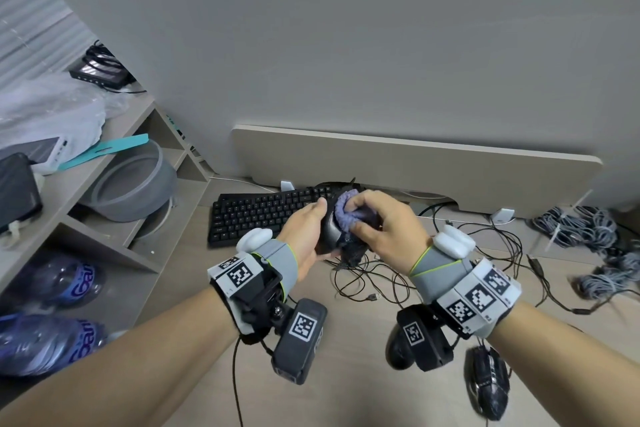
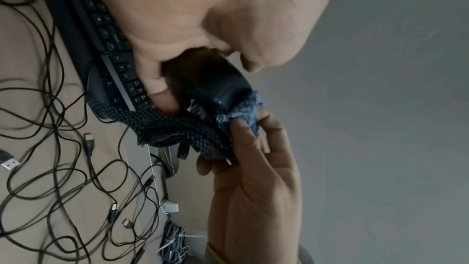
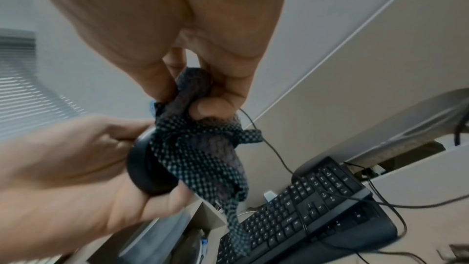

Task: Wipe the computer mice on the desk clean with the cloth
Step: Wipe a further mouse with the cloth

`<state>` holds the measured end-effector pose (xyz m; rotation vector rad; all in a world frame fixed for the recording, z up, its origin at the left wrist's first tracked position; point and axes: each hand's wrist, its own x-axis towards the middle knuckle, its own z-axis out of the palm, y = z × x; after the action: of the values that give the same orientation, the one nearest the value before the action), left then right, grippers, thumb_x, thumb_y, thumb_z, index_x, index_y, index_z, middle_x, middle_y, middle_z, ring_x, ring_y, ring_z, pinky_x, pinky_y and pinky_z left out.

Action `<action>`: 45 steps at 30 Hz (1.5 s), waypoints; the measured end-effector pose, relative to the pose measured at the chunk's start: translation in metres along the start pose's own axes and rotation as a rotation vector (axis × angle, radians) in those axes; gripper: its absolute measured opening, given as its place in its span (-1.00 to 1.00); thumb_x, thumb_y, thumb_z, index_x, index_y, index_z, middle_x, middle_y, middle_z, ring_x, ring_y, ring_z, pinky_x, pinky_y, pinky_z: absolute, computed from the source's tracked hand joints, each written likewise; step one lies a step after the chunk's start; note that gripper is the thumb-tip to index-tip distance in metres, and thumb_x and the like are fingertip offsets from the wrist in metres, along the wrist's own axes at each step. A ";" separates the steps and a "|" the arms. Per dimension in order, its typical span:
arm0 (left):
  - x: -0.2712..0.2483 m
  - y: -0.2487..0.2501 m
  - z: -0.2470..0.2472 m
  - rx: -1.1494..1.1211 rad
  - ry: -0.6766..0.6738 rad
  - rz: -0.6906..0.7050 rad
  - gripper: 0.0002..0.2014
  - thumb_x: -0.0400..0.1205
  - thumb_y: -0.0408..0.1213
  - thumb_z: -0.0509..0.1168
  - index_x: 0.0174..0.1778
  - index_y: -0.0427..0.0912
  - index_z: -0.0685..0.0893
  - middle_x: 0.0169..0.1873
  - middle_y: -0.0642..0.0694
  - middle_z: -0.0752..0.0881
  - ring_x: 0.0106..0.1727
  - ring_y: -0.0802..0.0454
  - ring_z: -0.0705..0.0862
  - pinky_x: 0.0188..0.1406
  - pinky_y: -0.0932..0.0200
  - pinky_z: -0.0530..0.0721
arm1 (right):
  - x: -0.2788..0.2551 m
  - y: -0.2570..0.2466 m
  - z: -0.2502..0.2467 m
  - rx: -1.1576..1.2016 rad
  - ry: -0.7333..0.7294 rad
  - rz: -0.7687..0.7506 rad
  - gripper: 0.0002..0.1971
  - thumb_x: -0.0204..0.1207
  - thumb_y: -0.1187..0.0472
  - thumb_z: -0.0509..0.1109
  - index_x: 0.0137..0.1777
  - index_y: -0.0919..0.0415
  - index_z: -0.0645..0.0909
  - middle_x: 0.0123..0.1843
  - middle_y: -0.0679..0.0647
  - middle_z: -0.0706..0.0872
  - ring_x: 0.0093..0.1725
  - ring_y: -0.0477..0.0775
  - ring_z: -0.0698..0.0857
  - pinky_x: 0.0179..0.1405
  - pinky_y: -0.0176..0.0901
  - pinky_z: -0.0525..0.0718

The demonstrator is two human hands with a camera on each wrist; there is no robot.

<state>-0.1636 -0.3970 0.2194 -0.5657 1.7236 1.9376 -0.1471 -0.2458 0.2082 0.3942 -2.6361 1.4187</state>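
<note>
Left hand (image 1: 306, 236) grips a black mouse (image 1: 330, 229), lifted above the desk (image 1: 346, 392) in front of the keyboard (image 1: 263, 215), fingers curled round its body. Right hand (image 1: 384, 222) pinches a bunched purple-grey cloth (image 1: 349, 215) against the mouse's top, loose folds hanging below. Two more black mice (image 1: 488, 381) lie on the desk near the right wrist; one looks partly hidden behind the wrist camera. Tangled black cables (image 1: 374, 281) spread under both hands.
</note>
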 end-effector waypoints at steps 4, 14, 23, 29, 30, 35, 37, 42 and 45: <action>0.002 -0.005 -0.005 0.122 -0.005 0.067 -0.71 0.80 -0.09 0.06 0.05 -0.09 0.67 -0.10 -0.18 0.74 -0.22 -0.04 0.65 -0.37 0.17 0.58 | -0.006 -0.008 0.001 -0.118 -0.109 -0.083 -0.80 0.27 0.27 0.40 -0.08 0.14 0.65 -0.20 0.09 0.62 -0.17 0.03 0.57 -0.16 -0.23 0.46; -0.001 -0.002 -0.004 0.138 0.013 0.107 -0.71 0.80 -0.18 0.06 -0.01 -0.15 0.67 -0.08 -0.31 0.72 -0.18 -0.12 0.64 -0.18 0.06 0.63 | -0.009 -0.016 0.003 -0.131 -0.097 -0.130 -0.86 0.29 0.31 0.40 -0.13 0.21 0.62 -0.23 0.01 0.53 -0.22 -0.05 0.47 -0.22 -0.19 0.45; -0.006 -0.006 -0.005 0.176 0.005 0.095 -0.75 0.74 -0.15 0.13 -0.14 -0.10 0.67 -0.32 -0.13 0.67 -0.29 -0.05 0.58 -0.30 0.12 0.55 | -0.006 -0.018 -0.001 -0.162 -0.114 -0.111 -0.85 0.26 0.31 0.38 -0.16 0.17 0.63 -0.24 0.04 0.54 -0.22 0.08 0.56 -0.24 -0.26 0.39; -0.003 -0.006 -0.005 0.143 0.004 0.110 -0.72 0.75 -0.27 0.11 -0.21 -0.12 0.67 -0.33 -0.19 0.64 -0.32 -0.07 0.57 -0.30 0.14 0.53 | -0.013 -0.026 0.005 -0.161 -0.130 -0.157 -0.84 0.28 0.33 0.36 -0.13 0.20 0.60 -0.19 0.07 0.54 -0.19 0.08 0.55 -0.20 -0.21 0.44; -0.002 -0.006 -0.006 0.150 0.001 0.105 -0.72 0.76 -0.26 0.12 -0.18 -0.12 0.68 -0.30 -0.19 0.67 -0.28 -0.07 0.60 -0.26 0.13 0.56 | -0.013 -0.024 0.004 -0.158 -0.145 -0.156 -0.85 0.28 0.32 0.37 -0.14 0.18 0.61 -0.19 0.06 0.56 -0.19 0.08 0.56 -0.20 -0.23 0.44; -0.003 -0.007 -0.005 0.177 0.004 0.123 -0.74 0.77 -0.23 0.09 -0.15 -0.09 0.63 -0.34 -0.11 0.62 -0.33 -0.02 0.53 -0.35 0.19 0.47 | -0.002 -0.017 -0.003 -0.190 0.045 -0.090 -0.82 0.24 0.32 0.31 -0.14 0.19 0.61 -0.21 0.07 0.53 -0.23 0.15 0.56 -0.27 -0.13 0.43; -0.002 -0.009 -0.006 0.187 -0.001 0.150 -0.75 0.73 -0.30 0.14 -0.19 -0.12 0.67 -0.27 -0.18 0.67 -0.18 -0.07 0.59 -0.10 0.09 0.54 | -0.017 -0.027 0.008 -0.186 -0.101 -0.169 -0.83 0.28 0.33 0.32 -0.12 0.19 0.60 -0.18 0.04 0.49 -0.22 0.11 0.54 -0.27 -0.12 0.46; -0.003 -0.011 -0.008 0.223 0.019 0.167 -0.74 0.75 -0.20 0.15 0.20 -0.13 0.70 0.13 -0.19 0.77 0.16 -0.14 0.70 0.14 -0.01 0.63 | 0.004 -0.006 -0.011 -0.159 0.075 -0.011 -0.83 0.25 0.33 0.36 -0.14 0.20 0.62 -0.21 0.13 0.64 -0.18 0.19 0.62 -0.17 -0.12 0.48; -0.004 -0.010 -0.008 0.273 0.031 0.242 -0.77 0.75 -0.19 0.17 0.23 -0.03 0.69 0.17 -0.14 0.76 0.25 -0.13 0.70 0.36 -0.11 0.62 | 0.004 -0.007 -0.012 -0.175 0.111 0.014 -0.81 0.33 0.36 0.37 -0.06 0.20 0.64 -0.15 0.14 0.65 -0.14 0.23 0.64 -0.15 -0.12 0.47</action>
<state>-0.1549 -0.4041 0.2128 -0.3007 2.1143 1.8091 -0.1491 -0.2402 0.2211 0.2701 -2.6493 1.1646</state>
